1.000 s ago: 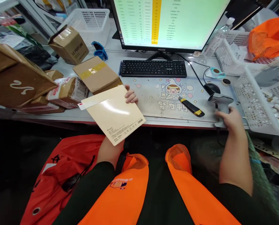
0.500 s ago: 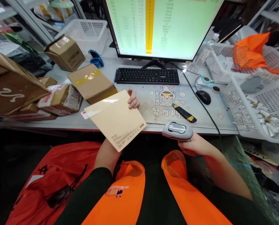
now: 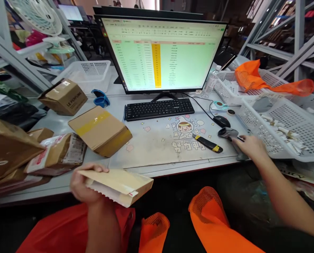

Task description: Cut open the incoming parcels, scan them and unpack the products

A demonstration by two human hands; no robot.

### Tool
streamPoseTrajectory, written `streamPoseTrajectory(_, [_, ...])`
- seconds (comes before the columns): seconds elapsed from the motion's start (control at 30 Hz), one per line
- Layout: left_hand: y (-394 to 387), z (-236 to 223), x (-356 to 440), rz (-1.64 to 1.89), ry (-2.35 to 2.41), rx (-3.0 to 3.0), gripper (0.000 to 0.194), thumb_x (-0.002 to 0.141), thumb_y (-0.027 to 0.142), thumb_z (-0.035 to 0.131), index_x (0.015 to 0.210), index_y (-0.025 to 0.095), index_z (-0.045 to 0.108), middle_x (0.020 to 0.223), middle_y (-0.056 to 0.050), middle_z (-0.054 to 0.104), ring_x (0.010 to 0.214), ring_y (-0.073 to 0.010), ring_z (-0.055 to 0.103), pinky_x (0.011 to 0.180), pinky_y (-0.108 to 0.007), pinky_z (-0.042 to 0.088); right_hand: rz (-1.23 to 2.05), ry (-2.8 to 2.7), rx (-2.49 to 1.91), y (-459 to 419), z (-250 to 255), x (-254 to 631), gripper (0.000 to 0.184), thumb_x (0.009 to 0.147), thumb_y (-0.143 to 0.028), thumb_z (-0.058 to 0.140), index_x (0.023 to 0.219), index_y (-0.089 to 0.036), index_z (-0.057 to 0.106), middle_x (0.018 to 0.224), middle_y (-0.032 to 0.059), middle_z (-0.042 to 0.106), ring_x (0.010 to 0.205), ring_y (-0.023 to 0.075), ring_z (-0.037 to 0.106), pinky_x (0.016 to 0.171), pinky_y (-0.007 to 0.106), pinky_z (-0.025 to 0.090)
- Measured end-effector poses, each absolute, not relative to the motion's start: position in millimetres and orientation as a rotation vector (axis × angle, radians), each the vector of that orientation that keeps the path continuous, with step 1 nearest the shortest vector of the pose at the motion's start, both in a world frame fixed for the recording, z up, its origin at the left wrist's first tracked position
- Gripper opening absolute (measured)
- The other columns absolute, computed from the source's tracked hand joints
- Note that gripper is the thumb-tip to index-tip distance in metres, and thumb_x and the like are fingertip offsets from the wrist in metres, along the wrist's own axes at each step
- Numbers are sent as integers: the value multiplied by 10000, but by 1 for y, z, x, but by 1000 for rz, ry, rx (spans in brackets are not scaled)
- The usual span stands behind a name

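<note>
The flat beige box (image 3: 120, 184) was held low in front of the desk edge (image 3: 172, 168), tilted almost flat, with the left hand (image 3: 84, 186) closed around its left end. The right hand (image 3: 249, 146) lay on the desk, its fingers closed around the grey scanner (image 3: 228, 133), just beside the white basket (image 3: 291, 140). A black and yellow knife (image 3: 206, 143) lay on the mat (image 3: 157, 144) near the scanner, with the keyboard (image 3: 159, 109) behind it.
</note>
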State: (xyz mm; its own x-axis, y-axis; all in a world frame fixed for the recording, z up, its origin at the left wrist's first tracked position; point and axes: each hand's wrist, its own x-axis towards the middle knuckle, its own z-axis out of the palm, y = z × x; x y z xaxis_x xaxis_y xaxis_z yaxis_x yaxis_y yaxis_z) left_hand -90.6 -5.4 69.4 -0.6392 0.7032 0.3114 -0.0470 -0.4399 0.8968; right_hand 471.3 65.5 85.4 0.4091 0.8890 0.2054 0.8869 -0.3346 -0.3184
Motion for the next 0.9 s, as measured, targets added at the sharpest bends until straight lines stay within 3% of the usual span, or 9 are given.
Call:
streamPoseTrajectory(0.07, [-4, 65, -86, 2245, 1404, 1008, 233, 868, 423, 606, 739, 234, 653, 672, -8, 552, 587, -211, 535, 569, -367, 408, -150, -1620, -2232, 75, 90, 435, 336, 917, -398, 666, 1090, -131, 774, 1179, 294, 707, 1216, 439, 653, 1093, 643, 467])
streamPoseTrajectory(0.2, [10, 51, -80, 2376, 1461, 1170, 614, 826, 807, 623, 701, 206, 608, 647, 3, 552, 585, -191, 534, 582, -348, 420, 130, -2045, -1990, 145, 82, 345, 318, 984, -379, 615, 1170, -177, 776, 1174, 130, 762, 1118, 271, 696, 1042, 375, 538])
streamPoseTrajectory(0.3, [14, 36, -88, 2348, 1411, 1232, 785, 690, 963, 667, 782, 184, 653, 667, 13, 582, 602, -173, 548, 607, -327, 452, 209, -2187, -1877, 210, 66, 293, 399, 997, -342, 609, 1297, -111, 735, 1350, 180, 692, 1275, 313, 622, 1125, 412, 484])
streamPoseTrajectory(0.4, [4, 18, -102, 2197, 1456, 1295, 737, 623, 855, 835, 892, 187, 679, 786, -7, 672, 698, -195, 634, 674, -334, 536, 167, -2223, -1809, 252, 53, 266, 552, 995, -309, 623, 1495, -77, 597, 1621, 230, 464, 1542, 377, 363, 1262, 518, 328])
streamPoseTrajectory(0.5, [-11, 1, -112, 1845, 1597, 1345, 539, 694, 591, 925, 1003, 207, 706, 944, -48, 749, 859, -249, 719, 804, -389, 612, 104, -2253, -1783, 271, 47, 256, 506, 1008, -335, 619, 1448, -85, 638, 1725, 223, 304, 1628, 426, 148, 1298, 654, 172])
streamPoseTrajectory(0.6, [-22, -11, -113, 1656, 1579, 1349, 419, 743, 456, 901, 1035, 221, 714, 990, -56, 767, 921, -272, 747, 891, -436, 634, 77, -2278, -1790, 275, 50, 249, 430, 1016, -348, 605, 1335, -79, 707, 1747, 220, 259, 1641, 439, 87, 1287, 728, 65])
streamPoseTrajectory(0.7, [-26, -14, -104, 1671, 1614, 1352, 388, 744, 479, 885, 979, 236, 695, 969, -58, 762, 951, -289, 747, 955, -487, 632, 246, -2196, -1718, 251, 64, 242, 488, 1026, -412, 578, 1387, -98, 673, 1751, 209, 258, 1648, 438, 60, 1276, 753, -3])
streamPoseTrajectory(0.77, [-25, -14, -91, 1683, 1677, 1317, 385, 758, 530, 860, 954, 244, 693, 930, -64, 754, 947, -300, 747, 940, -492, 641, 552, -2132, -1449, 209, 72, 241, 593, 1053, -543, 501, 1469, -137, 615, 1727, 187, 332, 1639, 405, 163, 1315, 679, 50])
streamPoseTrajectory(0.9, [-11, -11, -44, 1582, 1635, 1297, 407, 817, 613, 787, 925, 225, 727, 848, -85, 737, 946, -312, 750, 941, -477, 638, 1058, -2134, -971, 75, 61, 257, 913, 899, -881, 525, 1545, -237, 555, 1505, 115, 633, 1391, 330, 590, 1205, 473, 443])
